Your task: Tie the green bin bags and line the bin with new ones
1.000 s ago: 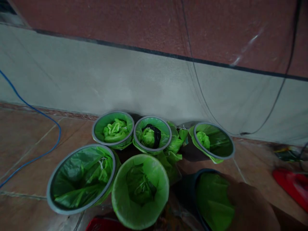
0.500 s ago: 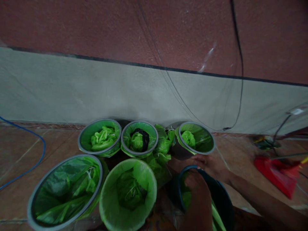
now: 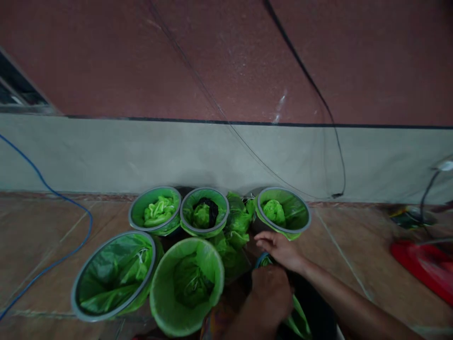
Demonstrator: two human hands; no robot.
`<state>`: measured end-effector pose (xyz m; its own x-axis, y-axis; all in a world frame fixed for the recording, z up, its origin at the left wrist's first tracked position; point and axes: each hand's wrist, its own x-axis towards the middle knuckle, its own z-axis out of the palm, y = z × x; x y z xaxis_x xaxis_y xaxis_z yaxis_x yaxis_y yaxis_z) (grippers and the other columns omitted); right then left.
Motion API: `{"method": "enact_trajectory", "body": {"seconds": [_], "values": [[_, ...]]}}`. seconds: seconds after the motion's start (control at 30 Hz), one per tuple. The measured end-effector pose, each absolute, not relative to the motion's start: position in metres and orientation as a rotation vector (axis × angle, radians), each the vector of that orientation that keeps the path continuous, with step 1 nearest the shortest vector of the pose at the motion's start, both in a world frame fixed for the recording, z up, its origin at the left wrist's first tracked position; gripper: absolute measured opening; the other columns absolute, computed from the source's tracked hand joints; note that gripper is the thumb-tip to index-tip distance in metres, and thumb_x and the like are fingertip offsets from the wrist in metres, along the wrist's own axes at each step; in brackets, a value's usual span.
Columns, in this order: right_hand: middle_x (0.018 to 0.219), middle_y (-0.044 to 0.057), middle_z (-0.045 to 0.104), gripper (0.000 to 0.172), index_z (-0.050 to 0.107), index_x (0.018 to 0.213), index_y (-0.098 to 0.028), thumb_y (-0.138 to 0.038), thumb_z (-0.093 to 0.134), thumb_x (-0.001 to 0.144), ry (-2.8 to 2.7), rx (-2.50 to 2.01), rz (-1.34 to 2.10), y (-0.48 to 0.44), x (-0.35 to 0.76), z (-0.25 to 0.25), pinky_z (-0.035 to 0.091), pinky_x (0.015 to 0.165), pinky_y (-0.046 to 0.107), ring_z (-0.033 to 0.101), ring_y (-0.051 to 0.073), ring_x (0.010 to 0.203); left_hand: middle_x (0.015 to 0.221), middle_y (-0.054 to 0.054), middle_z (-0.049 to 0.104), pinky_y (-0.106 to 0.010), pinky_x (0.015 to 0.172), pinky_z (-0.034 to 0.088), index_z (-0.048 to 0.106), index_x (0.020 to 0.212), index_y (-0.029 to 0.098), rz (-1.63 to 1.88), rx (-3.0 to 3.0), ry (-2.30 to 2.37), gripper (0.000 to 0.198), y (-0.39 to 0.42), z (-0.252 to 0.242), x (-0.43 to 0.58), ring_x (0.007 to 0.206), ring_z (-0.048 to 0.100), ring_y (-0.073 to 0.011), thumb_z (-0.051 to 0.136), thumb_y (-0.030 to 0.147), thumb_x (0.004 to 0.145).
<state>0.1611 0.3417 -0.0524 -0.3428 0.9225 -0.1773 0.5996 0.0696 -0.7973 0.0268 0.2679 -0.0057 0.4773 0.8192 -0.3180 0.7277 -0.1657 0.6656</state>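
Observation:
Low in the view stands a dark bin [image 3: 262, 258] with a green plastic liner [image 3: 299, 322], mostly hidden under my hands. My left hand [image 3: 271, 293] hangs over its near side with the fingers curled down at the liner; what they grip is hidden. My right hand [image 3: 279, 249] reaches in from the lower right and lies over the bin's far rim, fingers stretched out to the left and holding nothing. Just beyond it stands a small grey-rimmed bin [image 3: 283, 212] lined in green.
Several more green-lined bins stand on the tiled floor against the wall: a large grey-rimmed one [image 3: 76, 295], a green one [image 3: 155, 307], two small ones [image 3: 136, 210] [image 3: 186, 210]. Loose green bags [image 3: 237, 222] lie between them. A blue cable [image 3: 76, 236] runs at left, a red object [image 3: 424, 264] at right.
The view has swung up and left. My right hand has slid to the dark bin's far rim with fingers stretched. My left hand has dropped lower over the liner.

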Motion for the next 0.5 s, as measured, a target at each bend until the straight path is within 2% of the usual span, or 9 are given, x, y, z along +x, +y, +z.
{"method": "enact_trajectory", "body": {"seconds": [0.1, 0.13, 0.23, 0.37, 0.5], "values": [[0.077, 0.004, 0.07, 0.031, 0.071, 0.099, -0.017, -0.034, 0.049, 0.086, -1.97, -1.498, 1.185, 0.339, 0.151, -0.052, 0.045, 0.065, 0.029, 0.061, 0.018, 0.068, 0.118, -0.013, 0.07, -0.038, 0.098, 0.048, 0.062, 0.123, 0.02, 0.143, 1.807, 1.607, 0.038, 0.253, -0.007, -0.031, 0.112, 0.064, -0.0261, 0.052, 0.037, 0.09], [0.075, 0.004, 0.069, 0.031, 0.071, 0.099, -0.017, -0.033, 0.049, 0.085, -1.975, -1.498, 1.202, 0.337, 0.148, -0.054, 0.045, 0.065, 0.029, 0.061, 0.017, 0.068, 0.123, -0.013, 0.069, -0.036, 0.101, 0.046, 0.059, 0.128, 0.018, 0.147, 1.725, 1.776, 0.042, 0.247, -0.014, -0.056, 0.118, 0.062, -0.0252, 0.047, 0.034, 0.091], [0.076, 0.005, 0.069, 0.032, 0.072, 0.1, -0.015, -0.031, 0.048, 0.085, -2.013, -1.477, 1.242, 0.328, 0.139, -0.064, 0.045, 0.065, 0.029, 0.062, 0.017, 0.069, 0.126, -0.014, 0.068, -0.033, 0.101, 0.045, 0.056, 0.131, 0.012, 0.033, 1.535, 2.126, 0.045, 0.226, -0.044, -0.14, 0.12, 0.062, -0.0239, 0.043, 0.03, 0.092], [0.076, 0.006, 0.07, 0.031, 0.073, 0.096, -0.015, -0.027, 0.048, 0.084, -2.137, -1.437, 1.23, 0.32, 0.122, -0.072, 0.043, 0.062, 0.028, 0.061, 0.017, 0.068, 0.125, -0.013, 0.069, -0.031, 0.098, 0.047, 0.059, 0.127, 0.012, -0.006, 1.363, 2.327, 0.043, 0.198, -0.077, -0.227, 0.117, 0.064, -0.0238, 0.038, 0.029, 0.093], [0.075, 0.005, 0.07, 0.032, 0.073, 0.098, -0.016, -0.028, 0.046, 0.085, -2.227, -1.418, 1.212, 0.321, 0.097, -0.07, 0.043, 0.062, 0.027, 0.061, 0.016, 0.069, 0.115, -0.014, 0.073, -0.034, 0.09, 0.051, 0.058, 0.127, 0.011, 0.085, 1.242, 2.424, 0.047, 0.199, -0.078, -0.269, 0.11, 0.068, -0.0276, 0.037, 0.036, 0.093]]}}
